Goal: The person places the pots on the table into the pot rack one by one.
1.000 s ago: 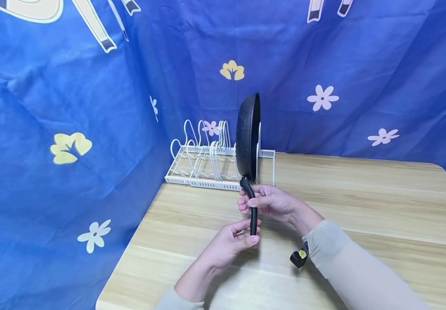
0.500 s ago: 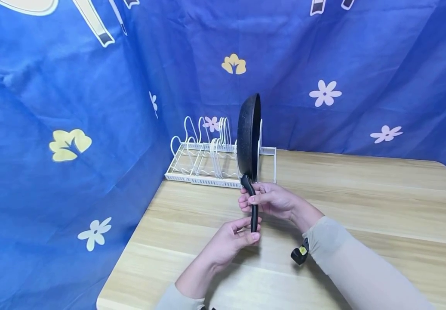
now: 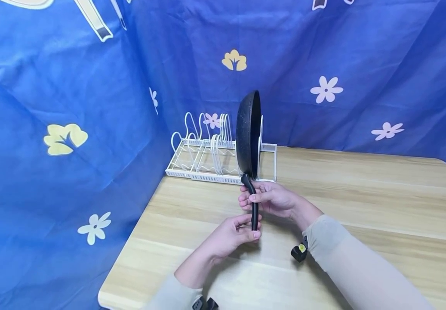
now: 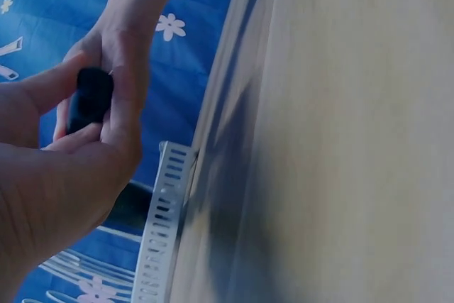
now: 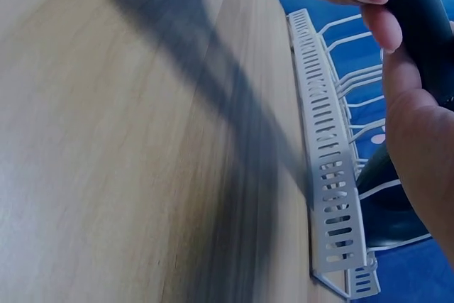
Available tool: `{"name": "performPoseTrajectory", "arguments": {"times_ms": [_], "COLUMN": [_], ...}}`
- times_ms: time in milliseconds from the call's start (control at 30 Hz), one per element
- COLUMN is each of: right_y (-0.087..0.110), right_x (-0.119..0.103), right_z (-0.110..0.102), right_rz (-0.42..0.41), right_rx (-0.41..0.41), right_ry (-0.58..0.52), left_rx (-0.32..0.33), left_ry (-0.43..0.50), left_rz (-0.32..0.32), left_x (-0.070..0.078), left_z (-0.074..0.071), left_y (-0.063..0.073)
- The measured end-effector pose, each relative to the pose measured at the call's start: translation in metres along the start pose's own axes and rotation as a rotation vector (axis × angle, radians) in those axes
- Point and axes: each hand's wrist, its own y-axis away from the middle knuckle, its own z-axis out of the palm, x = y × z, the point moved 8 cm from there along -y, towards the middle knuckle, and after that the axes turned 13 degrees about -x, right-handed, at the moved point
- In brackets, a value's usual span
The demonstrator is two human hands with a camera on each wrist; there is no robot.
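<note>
A black frying pan (image 3: 247, 133) stands on edge in the right part of a white wire rack (image 3: 207, 175), between its upright loops, its handle pointing toward me. My right hand (image 3: 275, 200) grips the handle (image 3: 254, 211) near the pan body, thumb on top. Lower down, my left hand (image 3: 228, 237) pinches the handle's free end between thumb and fingers. In the left wrist view the handle end (image 4: 92, 97) shows between the thumb and fingers. The right wrist view has the handle (image 5: 418, 26) in the right hand (image 5: 425, 133), with part of the pan behind the rack.
Several bare wire loops (image 3: 216, 150) rise from the left and middle of the rack. The rack sits on a wooden table (image 3: 342, 193) near the back left, against a blue patterned cloth (image 3: 284, 77). Each wrist wears a small black camera (image 3: 299, 252).
The scene has shifted slightly upward in the head view as the camera tilts. Both hands keep their hold on the handle, and the pan stays in the rack.
</note>
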Motion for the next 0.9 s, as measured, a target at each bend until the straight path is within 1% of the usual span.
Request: {"name": "performPoseTrajectory", "arguments": {"times_ms": [67, 200, 267, 333, 500, 633, 733, 800, 900], "right_y": [0.002, 0.004, 0.005, 0.007, 0.011, 0.014, 0.018, 0.021, 0.024], "right_x": [0.000, -0.001, -0.001, -0.001, 0.001, 0.001, 0.003, 0.007, 0.012], "right_z": [-0.002, -0.004, -0.005, -0.007, -0.016, -0.026, -0.033, -0.037, -0.040], "right_rz": [0.009, 0.023, 0.031, 0.035, 0.047, 0.071, 0.109, 0.137, 0.173], "right_rx": [-0.003, 0.002, 0.030, 0.071, 0.201, 0.310, 0.390, 0.430, 0.468], "right_ry": [0.001, 0.014, 0.033, 0.054, 0.151, 0.335, 0.475, 0.533, 0.581], "left_rx": [-0.042, -0.116, -0.130, -0.129, -0.074, -0.009, 0.033, 0.056, 0.087], "left_ry": [0.009, 0.058, 0.038, -0.005, -0.146, -0.257, -0.336, -0.395, -0.499], "left_rz": [-0.008, -0.035, -0.051, -0.063, -0.090, -0.130, -0.153, -0.163, -0.176], "left_x": [0.002, 0.004, 0.005, 0.005, 0.006, 0.003, 0.002, 0.003, 0.004], "left_z": [-0.003, -0.007, -0.009, -0.010, -0.015, -0.023, -0.026, -0.025, -0.024], "left_y": [-0.004, -0.013, -0.016, -0.019, -0.023, -0.026, -0.030, -0.032, -0.036]}}
